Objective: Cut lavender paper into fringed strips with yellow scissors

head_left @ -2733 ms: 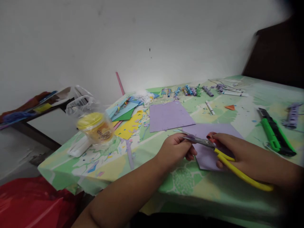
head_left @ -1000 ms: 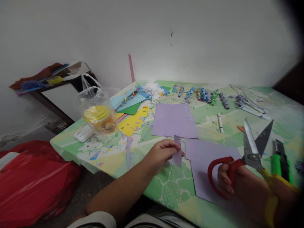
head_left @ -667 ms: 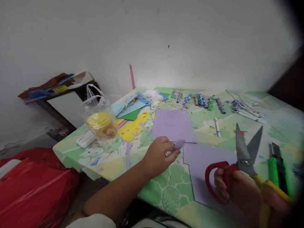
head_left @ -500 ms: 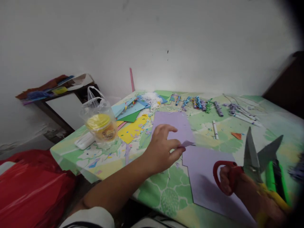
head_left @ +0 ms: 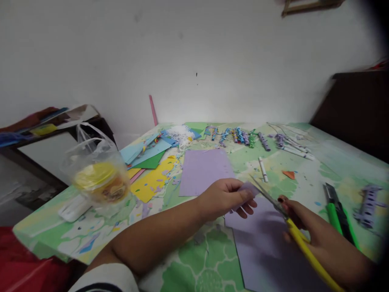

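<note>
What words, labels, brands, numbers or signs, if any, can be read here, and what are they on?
No text can be read.
Yellow-lidded jar: a dark printed mark on its side, too blurred to read through the clear plastic bag.
Scissors: no legible marking.
Purple piece in the left hand: no lettering visible.
White marker and green-and-black utility knife: nothing legible.
</note>
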A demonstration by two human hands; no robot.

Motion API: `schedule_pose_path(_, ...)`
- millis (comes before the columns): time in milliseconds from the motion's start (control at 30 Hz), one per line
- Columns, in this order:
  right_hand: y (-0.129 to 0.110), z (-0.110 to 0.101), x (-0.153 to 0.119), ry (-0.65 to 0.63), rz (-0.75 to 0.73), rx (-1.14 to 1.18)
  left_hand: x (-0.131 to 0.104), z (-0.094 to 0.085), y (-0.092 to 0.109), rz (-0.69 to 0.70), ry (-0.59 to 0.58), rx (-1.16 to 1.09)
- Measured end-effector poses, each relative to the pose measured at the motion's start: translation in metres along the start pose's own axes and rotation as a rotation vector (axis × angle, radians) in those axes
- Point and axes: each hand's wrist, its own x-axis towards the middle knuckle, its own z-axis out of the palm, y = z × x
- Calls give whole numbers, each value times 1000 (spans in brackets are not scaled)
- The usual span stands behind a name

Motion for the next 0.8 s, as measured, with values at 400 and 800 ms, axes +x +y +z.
schedule_pose_path(400,2,10,-4,-98,-55,-168,5,-4,-12,-186,-16,49)
schedule_pose_path(800,-5,10,-7,-171,-42,-165,-4,2,-14,-118,29,172)
